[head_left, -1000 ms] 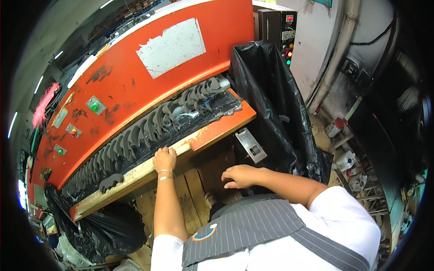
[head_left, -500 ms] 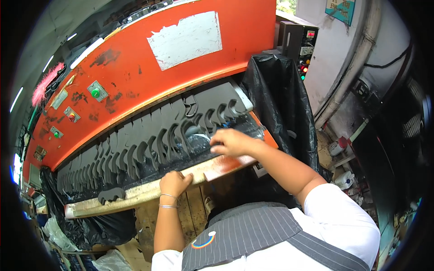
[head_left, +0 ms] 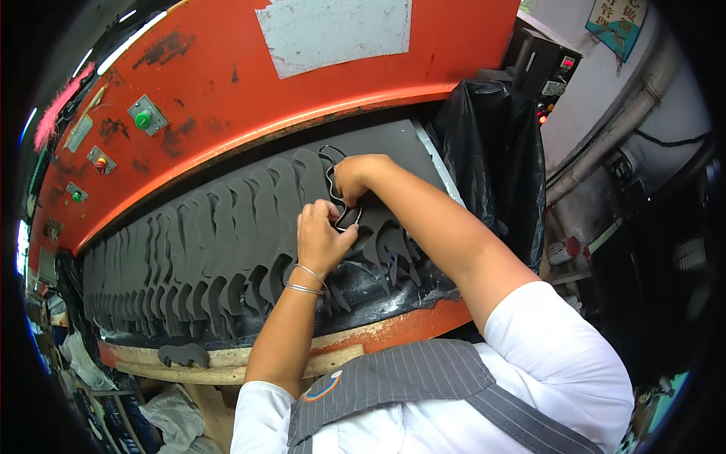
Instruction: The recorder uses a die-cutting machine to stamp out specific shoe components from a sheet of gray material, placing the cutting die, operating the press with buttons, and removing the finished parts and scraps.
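A wavy metal cutting die point(head_left: 350, 221) with a thin outline stands on a dark grey foam sheet point(head_left: 382, 144). My left hand point(head_left: 321, 236) grips the die's near end, thumb on one side and fingers on the other. Farther up, my right hand point(head_left: 358, 175) is closed on its right side; those fingertips are partly hidden. Left of the die, the sheet is cut into a long row of wavy shapes point(head_left: 204, 227). Several curved foam strips point(head_left: 392, 253) hang loosely at its near edge, by my left wrist.
The orange press point(head_left: 212, 83) rises behind the sheet, with green point(head_left: 144, 119) and red point(head_left: 100, 165) buttons. A loose foam piece point(head_left: 184, 355) lies on the near wooden ledge point(head_left: 249, 361). Black plastic sheeting point(head_left: 495, 144) drapes the right side, beside a control box point(head_left: 541, 64).
Both hands have moved forward from the near edge onto the cutting die and taken hold of it. The view has shifted closer to the press.
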`<state>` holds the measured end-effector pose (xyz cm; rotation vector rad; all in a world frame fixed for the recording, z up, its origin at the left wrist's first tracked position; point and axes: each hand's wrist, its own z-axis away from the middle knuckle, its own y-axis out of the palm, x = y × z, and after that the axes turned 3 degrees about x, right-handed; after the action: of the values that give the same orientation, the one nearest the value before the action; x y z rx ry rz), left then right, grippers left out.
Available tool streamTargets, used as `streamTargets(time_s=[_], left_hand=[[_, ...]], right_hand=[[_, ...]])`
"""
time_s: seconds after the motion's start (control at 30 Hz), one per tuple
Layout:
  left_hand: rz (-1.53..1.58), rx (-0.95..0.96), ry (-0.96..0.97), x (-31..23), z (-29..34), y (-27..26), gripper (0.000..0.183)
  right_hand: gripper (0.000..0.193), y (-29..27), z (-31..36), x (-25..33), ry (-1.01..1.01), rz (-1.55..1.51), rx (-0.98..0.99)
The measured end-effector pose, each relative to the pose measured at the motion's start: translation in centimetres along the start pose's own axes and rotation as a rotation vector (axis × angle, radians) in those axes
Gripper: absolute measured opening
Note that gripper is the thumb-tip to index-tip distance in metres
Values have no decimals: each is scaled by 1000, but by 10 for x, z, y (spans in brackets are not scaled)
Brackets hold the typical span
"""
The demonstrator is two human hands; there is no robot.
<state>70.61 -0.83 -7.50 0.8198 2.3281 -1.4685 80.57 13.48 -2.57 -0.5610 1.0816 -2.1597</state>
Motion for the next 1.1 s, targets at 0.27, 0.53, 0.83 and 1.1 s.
streamTargets(time_s=[0.27,0.53,0.83,1.1], left_hand=[[429,-140,-165,-19,-12,-1,44],[-85,328,-6,-6,-15,0,36],[-232,488,-233,19,-55,21,48],[-149,520,-215,21,-64,18,48]], right_hand=[[27,16,15,-18,-148,-218,-151],[11,31,77,-52,-587,-873,-603],[75,100,76,-40,-207,-518,-747],[85,121,70,-3,-14,-278,-1030]])
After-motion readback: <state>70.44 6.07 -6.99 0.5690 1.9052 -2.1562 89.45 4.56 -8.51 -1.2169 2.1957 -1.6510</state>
